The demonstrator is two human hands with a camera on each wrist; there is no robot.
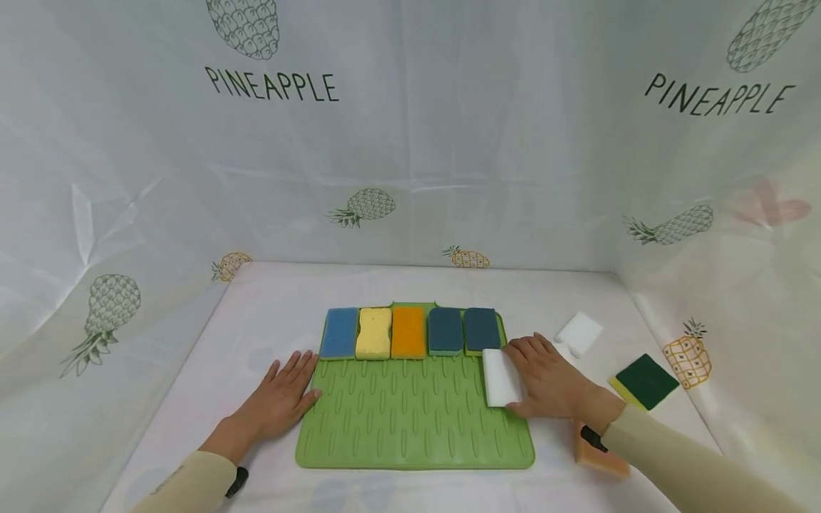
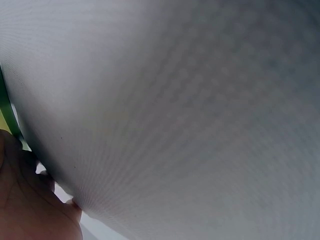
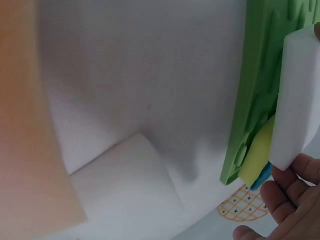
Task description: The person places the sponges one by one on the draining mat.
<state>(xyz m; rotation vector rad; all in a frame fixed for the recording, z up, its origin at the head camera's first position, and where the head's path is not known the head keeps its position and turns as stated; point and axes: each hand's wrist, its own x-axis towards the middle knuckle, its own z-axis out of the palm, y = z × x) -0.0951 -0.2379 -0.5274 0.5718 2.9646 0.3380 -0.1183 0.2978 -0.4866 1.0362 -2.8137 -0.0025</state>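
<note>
My right hand (image 1: 548, 377) grips a white sponge (image 1: 500, 377) by its two ends, thumb at the near end, fingers at the far one. In the right wrist view this white block (image 3: 297, 100) is over the right edge of the green ridged mat (image 1: 410, 420). Just beyond it, a row along the mat's far edge holds a blue sponge (image 1: 338, 333), a yellow one with scooped sides (image 1: 373, 335), an orange one (image 1: 408, 332) and two dark blue ones (image 1: 445, 330). My left hand (image 1: 282, 399) lies flat by the mat's left edge, fingers straight.
Right of the mat lie another white sponge (image 1: 580, 333), a dark green and yellow scouring sponge (image 1: 646, 382) and a peach-coloured sponge (image 1: 603, 459), partly under my right forearm. A pineapple-printed sheet (image 1: 410, 157) rises behind the table and along both sides.
</note>
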